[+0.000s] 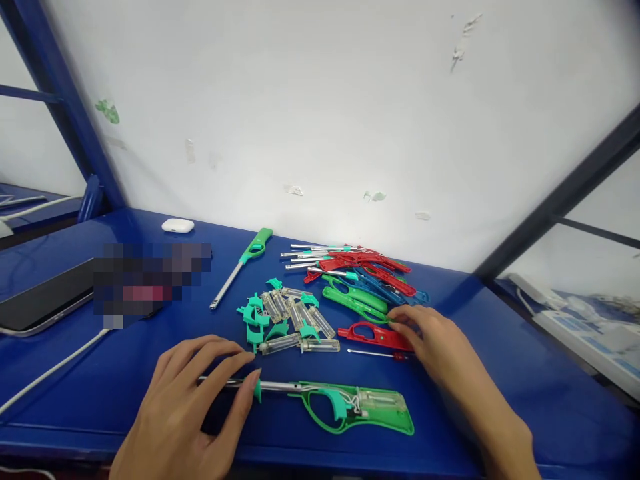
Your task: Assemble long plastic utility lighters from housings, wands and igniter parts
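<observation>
In front of me lies an opened gas lighter (pixel 360 408), its green half-shell showing a clear fuel tank, white wires and a teal trigger. My left hand (pixel 200 393) has thumb and fingers around its metal tube, close to a teal collar. Further back, my right hand (pixel 430 340) pinches the near end of a green casing half (pixel 357 300). Just under those fingers is a red casing half (pixel 373 335), and a thin screwdriver (pixel 375 353) with a red handle lies beside it. The fingers partly cover the casing ends.
Clear fuel tanks (pixel 300 313) and teal triggers (pixel 256 317) form a pile mid-table. Behind are stacked red and blue casings with metal tubes (pixel 360 260). A whole green lighter (pixel 243 267), white earbud case (pixel 178 225), phone (pixel 47 297) and white cable (pixel 60 363) lie leftward.
</observation>
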Available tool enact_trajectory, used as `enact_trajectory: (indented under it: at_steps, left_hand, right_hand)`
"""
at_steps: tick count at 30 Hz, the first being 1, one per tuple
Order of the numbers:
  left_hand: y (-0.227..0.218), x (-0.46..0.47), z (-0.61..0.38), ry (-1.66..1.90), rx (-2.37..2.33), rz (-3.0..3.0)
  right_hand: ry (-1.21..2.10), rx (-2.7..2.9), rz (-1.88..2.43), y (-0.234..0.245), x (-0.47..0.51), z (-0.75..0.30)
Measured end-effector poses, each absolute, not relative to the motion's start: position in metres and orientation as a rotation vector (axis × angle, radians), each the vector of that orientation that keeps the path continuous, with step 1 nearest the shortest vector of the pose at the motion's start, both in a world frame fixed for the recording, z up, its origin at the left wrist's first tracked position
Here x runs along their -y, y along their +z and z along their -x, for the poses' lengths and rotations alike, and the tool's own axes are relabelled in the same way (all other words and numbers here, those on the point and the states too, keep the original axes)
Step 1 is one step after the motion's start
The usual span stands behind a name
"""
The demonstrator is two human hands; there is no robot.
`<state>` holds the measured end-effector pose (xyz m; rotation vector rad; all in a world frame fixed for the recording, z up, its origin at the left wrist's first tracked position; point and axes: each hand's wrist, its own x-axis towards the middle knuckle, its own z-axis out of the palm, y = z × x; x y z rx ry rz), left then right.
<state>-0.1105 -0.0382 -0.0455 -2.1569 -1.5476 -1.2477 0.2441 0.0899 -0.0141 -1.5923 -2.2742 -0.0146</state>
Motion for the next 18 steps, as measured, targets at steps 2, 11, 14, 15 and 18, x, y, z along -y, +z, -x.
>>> enact_trajectory:
  at_steps: [2,11,14,15,18]
  left_hand:
    - [-0.045,0.038,0.110,-1.244,1.540,2.156]
    - [-0.047,0.038,0.111,-1.257,1.502,2.126]
    - [-0.048,0.037,0.112,-1.266,1.501,2.126]
    - [-0.049,0.037,0.113,-1.270,1.509,2.124]
    - [-0.052,0.035,0.116,-1.263,1.495,2.119]
  right_hand:
    - [0.010,2.267,1.606,-0.016,-0.091,-0.246]
    - [0.060,2.226,1.622,-0.013,-0.087,-0.242]
    - [0.035,2.211,1.597,-0.009,-0.084,-0.238]
    - [0.029,2.202,1.581,-0.008,-0.083,-0.237]
    - [0.034,2.161,1.501,-0.005,-0.081,-0.235]
